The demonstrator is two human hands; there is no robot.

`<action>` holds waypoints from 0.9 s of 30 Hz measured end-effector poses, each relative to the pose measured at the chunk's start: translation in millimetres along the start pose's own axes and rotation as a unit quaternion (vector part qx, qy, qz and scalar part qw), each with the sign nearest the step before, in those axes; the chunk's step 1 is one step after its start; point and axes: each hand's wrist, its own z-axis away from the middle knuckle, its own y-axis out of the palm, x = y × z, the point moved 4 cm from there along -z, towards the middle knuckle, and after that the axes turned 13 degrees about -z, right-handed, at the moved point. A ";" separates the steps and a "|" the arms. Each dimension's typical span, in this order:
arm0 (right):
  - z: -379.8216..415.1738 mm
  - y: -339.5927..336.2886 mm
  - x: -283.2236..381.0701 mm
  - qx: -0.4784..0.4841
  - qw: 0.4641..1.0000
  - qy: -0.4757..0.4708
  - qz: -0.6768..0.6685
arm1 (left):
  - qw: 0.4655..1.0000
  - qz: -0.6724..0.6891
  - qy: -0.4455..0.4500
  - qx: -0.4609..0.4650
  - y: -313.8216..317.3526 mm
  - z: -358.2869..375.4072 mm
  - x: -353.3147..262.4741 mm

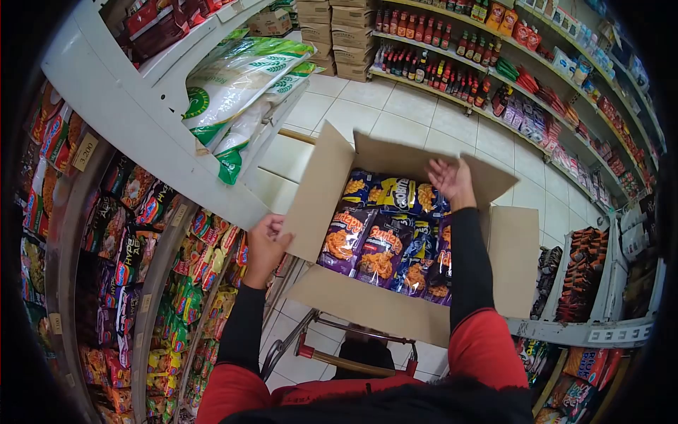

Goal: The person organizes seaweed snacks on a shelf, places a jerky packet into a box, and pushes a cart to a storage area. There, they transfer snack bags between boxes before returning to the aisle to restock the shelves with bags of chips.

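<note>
An open cardboard box [332, 295] stands in front of me, its flaps folded outward. Inside lie several purple snack bags [380, 247], with dark blue snack bags [399, 194] along the far side and between them. My left hand [268, 244] is at the outer edge of the box's left flap, fingers curled and closed on it. Over the far right part of the box, my right hand [452, 182] is held with its fingers apart, close to the far flap. Nothing shows in its grasp. My right forearm covers part of the bags on that side.
A shopping cart [353, 357] is under the box. Shelves of instant noodle packs [127, 261] curve along the left. Large rice sacks [240, 88] rest on a white rack. Sauce bottles [424, 32] line the far shelves, with stacked cartons [351, 42] beside them.
</note>
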 end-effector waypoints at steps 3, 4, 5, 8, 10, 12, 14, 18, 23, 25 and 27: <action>-23.5 16.2 17.2 -0.017 0.989 -0.103 0.108 | 0.990 -0.022 0.081 0.116 35.0 12.7 -39.4; -47.1 2.4 26.8 -0.006 0.931 -0.192 0.310 | 0.973 -0.050 0.119 0.191 45.1 18.6 -61.2; -67.0 -12.2 35.1 0.006 0.825 -0.271 0.496 | 0.973 -0.050 0.118 0.192 54.5 19.0 -52.3; -32.0 -27.7 34.3 -0.075 0.592 -0.224 0.771 | 0.826 -0.153 0.302 0.450 91.3 40.2 -29.4; 4.6 -34.1 36.7 -0.123 0.465 -0.218 0.849 | 0.779 -0.262 0.245 0.515 88.3 42.7 -15.4; 14.3 -54.1 56.4 -0.152 0.422 -0.191 0.873 | 0.761 -0.287 0.265 0.518 83.4 45.8 -10.6; 30.7 -63.9 79.0 -0.183 0.353 -0.189 0.898 | 0.741 -0.312 0.285 0.522 82.4 50.6 -13.7; 56.5 -66.4 119.5 -0.248 0.269 -0.087 0.927 | 0.647 -0.455 0.316 0.523 102.8 48.1 -14.1; 66.6 -92.7 152.4 -0.269 0.345 -0.022 0.899 | 0.688 -0.536 0.356 0.337 159.8 -34.2 -16.5; 71.9 -107.3 169.2 -0.262 0.364 -0.029 0.893 | 0.711 -0.519 0.320 0.351 187.8 -60.1 0.0; 77.9 -124.5 194.4 -0.257 0.392 -0.044 0.882 | 0.734 -0.497 0.281 0.368 202.3 -68.5 -1.5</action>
